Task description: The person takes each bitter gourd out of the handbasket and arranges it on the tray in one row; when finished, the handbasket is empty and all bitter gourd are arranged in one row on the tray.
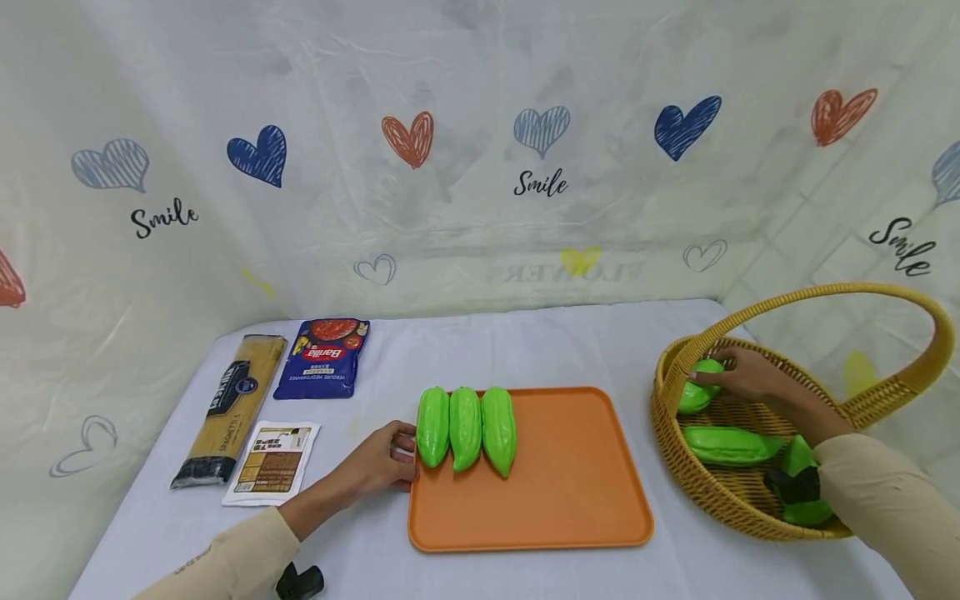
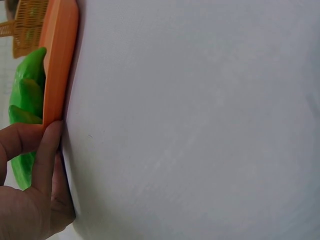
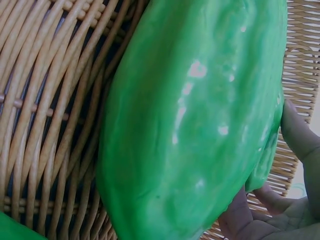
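Observation:
My left hand (image 1: 382,461) pinches the left rim of an orange tray (image 1: 532,508), with finger and thumb at its edge in the left wrist view. Three glossy green bitter melons (image 1: 465,429) lie side by side at the tray's left end. On the right, my right hand (image 1: 738,379) reaches under the handle of a wicker basket (image 1: 678,475) and grips a bitter melon (image 1: 697,392) by its far side. Another bitter melon (image 1: 731,446) lies across the basket in front of it. A further green one (image 1: 802,500) is partly hidden by my right wrist.
At the left of the white-covered table lie a spaghetti pack (image 1: 232,408), a blue Barilla pouch (image 1: 321,360) and a white-and-brown sachet (image 1: 272,462). The basket's tall handle (image 1: 817,292) arches over my right forearm. A printed curtain (image 1: 465,200) hangs behind.

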Demonstrator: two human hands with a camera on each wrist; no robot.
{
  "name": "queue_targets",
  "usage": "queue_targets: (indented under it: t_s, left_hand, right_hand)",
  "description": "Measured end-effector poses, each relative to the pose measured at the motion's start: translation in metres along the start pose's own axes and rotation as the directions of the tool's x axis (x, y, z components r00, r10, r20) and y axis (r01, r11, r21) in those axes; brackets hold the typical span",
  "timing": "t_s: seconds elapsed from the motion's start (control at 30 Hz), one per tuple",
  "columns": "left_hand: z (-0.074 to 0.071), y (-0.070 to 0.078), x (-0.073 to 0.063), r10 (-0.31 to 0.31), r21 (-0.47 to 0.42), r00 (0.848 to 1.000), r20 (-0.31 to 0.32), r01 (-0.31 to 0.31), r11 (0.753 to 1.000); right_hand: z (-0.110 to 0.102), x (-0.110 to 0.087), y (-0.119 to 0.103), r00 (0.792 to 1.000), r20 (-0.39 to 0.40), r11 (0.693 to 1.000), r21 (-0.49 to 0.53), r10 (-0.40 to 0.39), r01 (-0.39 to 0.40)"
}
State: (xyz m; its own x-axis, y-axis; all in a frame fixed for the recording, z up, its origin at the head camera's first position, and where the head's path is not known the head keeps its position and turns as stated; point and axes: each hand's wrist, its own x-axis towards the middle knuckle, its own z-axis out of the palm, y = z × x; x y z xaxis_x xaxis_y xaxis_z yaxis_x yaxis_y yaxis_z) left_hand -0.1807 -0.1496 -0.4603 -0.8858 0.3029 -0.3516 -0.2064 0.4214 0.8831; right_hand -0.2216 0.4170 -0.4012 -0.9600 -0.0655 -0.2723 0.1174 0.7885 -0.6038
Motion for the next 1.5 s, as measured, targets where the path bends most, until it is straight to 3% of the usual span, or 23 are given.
queue_targets:
  t_s: [0.77, 1.0, 1.5]
  left_hand:
    - [0.001, 0.002, -0.002, -0.006, 0.004, 1.0, -0.007, 0.006, 1.0]
    - [0.001, 0.002, -0.002, -0.004, 0.006, 1.0, -0.005, 0.004, 1.0]
    - [0.001, 0.001, -0.002, 0.002, 0.006, 1.0, -0.016, -0.002, 1.0]
  right_hand:
    - [-0.002, -0.009, -0.007, 0.997, -0.035, 0.998, -0.017, -0.066, 0.066]
    - [-0.008, -0.017, -0.011, 0.998, -0.034, 0.998, -0.026, -0.055, 0.054]
    - [-0.016, -0.037, -0.021, 0.999, 0.02, 0.995, 0.092, -0.051, 0.049]
